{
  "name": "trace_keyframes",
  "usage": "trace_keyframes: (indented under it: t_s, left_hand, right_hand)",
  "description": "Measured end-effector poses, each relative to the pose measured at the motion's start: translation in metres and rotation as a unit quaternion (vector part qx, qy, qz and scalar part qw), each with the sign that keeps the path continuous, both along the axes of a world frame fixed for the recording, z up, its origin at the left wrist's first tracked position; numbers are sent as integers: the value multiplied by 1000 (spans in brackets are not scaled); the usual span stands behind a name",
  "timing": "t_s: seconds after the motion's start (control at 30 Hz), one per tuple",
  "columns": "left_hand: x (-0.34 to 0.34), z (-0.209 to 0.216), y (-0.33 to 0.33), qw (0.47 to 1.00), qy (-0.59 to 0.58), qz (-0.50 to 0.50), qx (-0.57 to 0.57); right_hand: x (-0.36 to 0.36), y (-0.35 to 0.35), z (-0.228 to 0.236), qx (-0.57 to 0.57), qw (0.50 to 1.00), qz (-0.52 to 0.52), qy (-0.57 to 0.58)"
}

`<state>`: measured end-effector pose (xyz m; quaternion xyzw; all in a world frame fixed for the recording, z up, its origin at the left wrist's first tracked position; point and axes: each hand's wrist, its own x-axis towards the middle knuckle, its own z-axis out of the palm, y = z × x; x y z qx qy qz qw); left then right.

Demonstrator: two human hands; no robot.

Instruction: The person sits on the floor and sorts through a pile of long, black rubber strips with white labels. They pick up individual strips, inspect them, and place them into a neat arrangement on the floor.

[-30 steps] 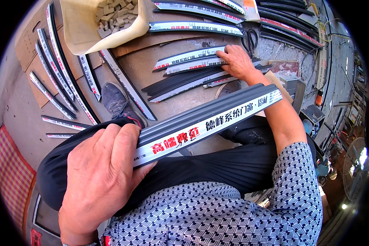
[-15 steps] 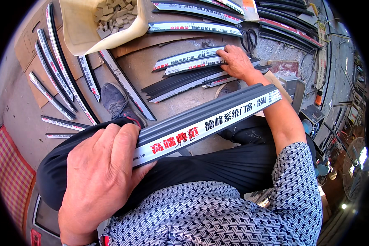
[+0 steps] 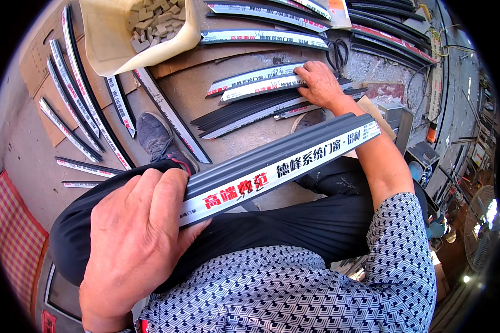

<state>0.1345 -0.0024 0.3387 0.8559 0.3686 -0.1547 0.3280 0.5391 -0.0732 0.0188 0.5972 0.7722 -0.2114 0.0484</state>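
Observation:
My left hand is closed around one end of a dark grey aluminium window profile, whose ribbed side and white printed film face up. It slants over my lap toward my right forearm. Farther off, my right hand pinches the right end of another film-covered profile in a small group on the floor. A similar profile lies just behind that one. In front are several black profiles, side by side. My right fingertips are partly hidden behind the hand.
A cream plastic bin of small tan blocks stands at the far left. More profiles fan out on the floor at left, others lie at the back. My shoe is between them. A fan stands at right.
The profile in my right fingers has tilted slightly, so its white film shows brighter. My right hand has barely shifted, and my left hand holds its profile in nearly the same place.

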Motion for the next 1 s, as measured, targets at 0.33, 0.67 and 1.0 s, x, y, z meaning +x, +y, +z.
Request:
trace_keyframes:
  t_s: [0.33,0.67,1.0]
  left_hand:
    - [2,3,1,1000,21,3,-10]
    - [2,3,1,1000,29,-1,-13]
    - [2,3,1,1000,27,-2,-9]
  right_hand:
    - [-1,-1,-4,2,1000,-6,11]
    - [-4,-2,-6,0,1000,-26,10]
    - [-6,-1,-6,-10,999,-32,25]
